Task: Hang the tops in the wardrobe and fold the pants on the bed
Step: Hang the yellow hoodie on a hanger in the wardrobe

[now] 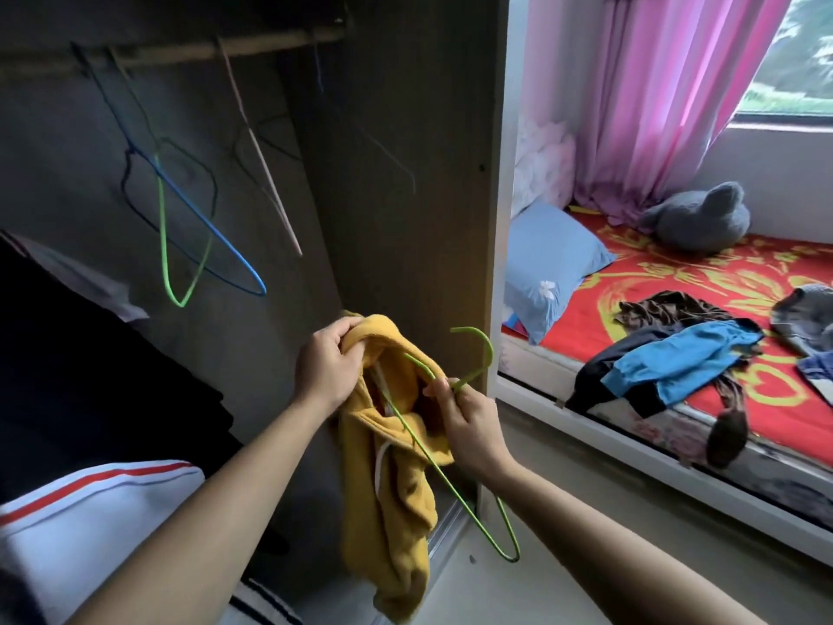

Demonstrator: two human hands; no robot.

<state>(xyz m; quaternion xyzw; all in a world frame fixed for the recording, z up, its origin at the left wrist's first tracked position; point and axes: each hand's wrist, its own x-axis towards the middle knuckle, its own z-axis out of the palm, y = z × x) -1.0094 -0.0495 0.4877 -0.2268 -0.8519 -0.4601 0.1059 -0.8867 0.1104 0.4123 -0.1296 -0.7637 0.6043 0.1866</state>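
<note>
Hanging on the wardrobe rail (180,54), spare hangers (189,227); left hand (327,365) gripping yellow top (396,480) at its collar; right hand (469,421) pinching green hanger (469,374), one arm inside the neck; clothes (676,363) at the bed (631,426) front edge.

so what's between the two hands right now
In the head view, the yellow top's open neck, with one end of the green hanger poking into it.
</note>
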